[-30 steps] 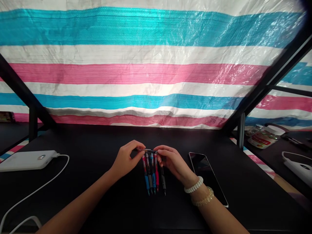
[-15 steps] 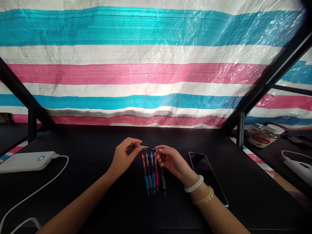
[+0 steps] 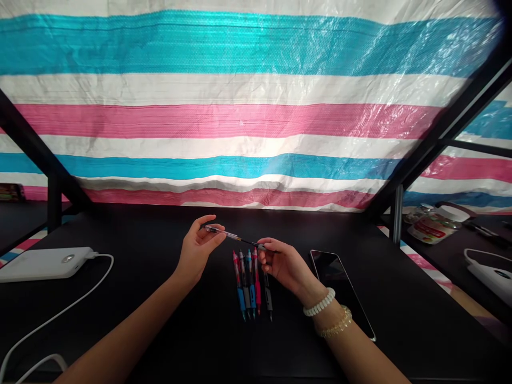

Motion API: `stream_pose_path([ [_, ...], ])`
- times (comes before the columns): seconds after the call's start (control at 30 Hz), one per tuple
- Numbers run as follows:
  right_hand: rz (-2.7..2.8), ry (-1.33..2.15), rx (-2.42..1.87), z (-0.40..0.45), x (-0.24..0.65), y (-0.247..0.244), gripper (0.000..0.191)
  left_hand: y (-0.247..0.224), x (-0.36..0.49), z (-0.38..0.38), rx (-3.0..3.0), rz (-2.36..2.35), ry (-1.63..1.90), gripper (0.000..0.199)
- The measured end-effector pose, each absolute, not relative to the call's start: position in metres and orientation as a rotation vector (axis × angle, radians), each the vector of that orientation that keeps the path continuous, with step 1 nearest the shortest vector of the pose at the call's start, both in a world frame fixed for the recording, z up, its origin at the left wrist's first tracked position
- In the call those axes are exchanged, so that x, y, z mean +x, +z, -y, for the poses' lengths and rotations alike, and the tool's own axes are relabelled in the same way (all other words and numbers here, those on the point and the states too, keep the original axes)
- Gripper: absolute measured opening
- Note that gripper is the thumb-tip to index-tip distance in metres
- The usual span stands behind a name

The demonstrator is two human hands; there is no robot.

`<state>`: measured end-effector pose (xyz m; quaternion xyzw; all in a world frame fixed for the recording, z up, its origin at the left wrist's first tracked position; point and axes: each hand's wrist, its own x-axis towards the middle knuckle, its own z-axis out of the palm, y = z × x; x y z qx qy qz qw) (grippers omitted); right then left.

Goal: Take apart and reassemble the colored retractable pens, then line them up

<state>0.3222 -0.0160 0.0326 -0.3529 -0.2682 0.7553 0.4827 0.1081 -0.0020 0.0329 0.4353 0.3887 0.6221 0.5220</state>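
Above the black table, a slim pen refill (image 3: 248,241) stretches between my two hands, slightly tilted down to the right. My left hand (image 3: 196,248) holds its clear-barrelled left end between thumb and fingers, with the index finger raised. A dark grey pen grip (image 3: 262,247) at the other end is pinched in my right hand (image 3: 286,261). Just below lie several click pens side by side, among them a red-and-blue pen (image 3: 239,288), a blue pen (image 3: 252,288) and a pink pen (image 3: 256,288). One black-and-grey pen (image 3: 268,298) lies slightly apart, its top hidden by my right hand.
A smartphone (image 3: 342,290) lies right of my right wrist. At left is a white power bank (image 3: 46,264) with a white cable (image 3: 86,296). Black frame bars (image 3: 396,213) and a striped sheet (image 3: 240,122) stand behind. A white-lidded jar (image 3: 436,224) is at far right.
My left hand has shifted left and slightly up, its index finger lifting. More of the slim refill shows between the hands. My right hand has barely moved.
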Motion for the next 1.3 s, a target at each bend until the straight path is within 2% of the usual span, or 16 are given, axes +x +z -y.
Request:
stream_pose_path([
  [0.3,0.583,1.858,-0.850,0.015,0.324,0.033,0.013,0.032,0.107,-0.001,0.837,-0.833,1.541,0.047],
  [0.47,0.536,1.845,-0.824,0.015,0.325,0.033,0.014,0.034,0.107,-0.006,0.602,-0.774,1.522,0.019],
  [0.53,0.513,1.829,-0.809,0.014,0.325,0.033,0.015,0.036,0.108,-0.006,0.498,-0.764,1.469,0.013],
  [0.97,0.548,1.783,-0.652,0.016,0.324,0.032,0.013,0.035,0.113,0.002,0.488,-0.700,1.247,0.011],
  [1.3,0.757,1.685,-0.660,0.021,0.322,0.038,0.019,0.034,0.112,0.004,0.640,-0.704,1.318,0.017],
])
